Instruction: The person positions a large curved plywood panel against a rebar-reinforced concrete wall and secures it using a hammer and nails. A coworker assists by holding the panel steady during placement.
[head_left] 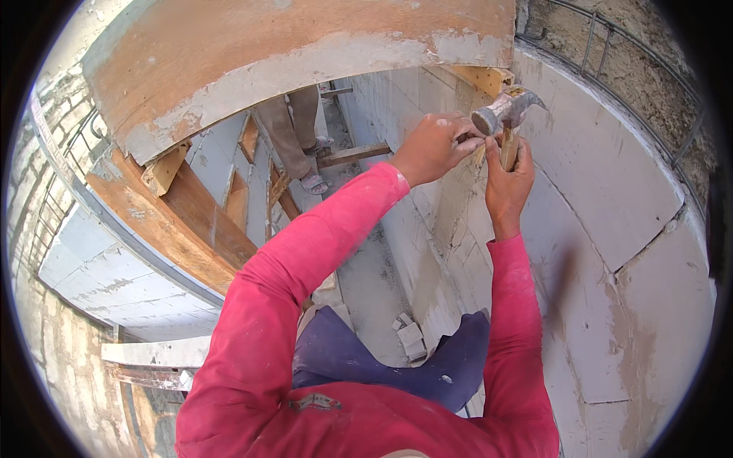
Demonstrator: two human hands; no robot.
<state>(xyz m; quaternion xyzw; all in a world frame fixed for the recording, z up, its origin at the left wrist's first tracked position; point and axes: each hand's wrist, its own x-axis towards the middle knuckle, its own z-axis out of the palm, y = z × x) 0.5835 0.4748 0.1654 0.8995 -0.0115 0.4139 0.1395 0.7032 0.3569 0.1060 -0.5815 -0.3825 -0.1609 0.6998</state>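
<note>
My right hand (510,183) is closed around the wooden handle of a claw hammer (513,111), close below its metal head. The hammer's head points up and its worn face is turned to the left. Beside it, my left hand (437,146) has its fingers pinched together near the hammer head. Whatever sits between those fingertips is too small to make out. Both hands are close to the block wall (595,164) on the right. Just above the hammer, a wooden batten (481,79) juts out under a large plaster-smeared plywood panel (305,47).
Wooden form boards (183,217) stand on the left beside a pale block wall (114,263). Another person's legs (286,126) show below the panel, near a wooden crosspiece (353,155). Broken block pieces (411,337) lie on the floor. Steel rebar (611,27) runs along the upper right.
</note>
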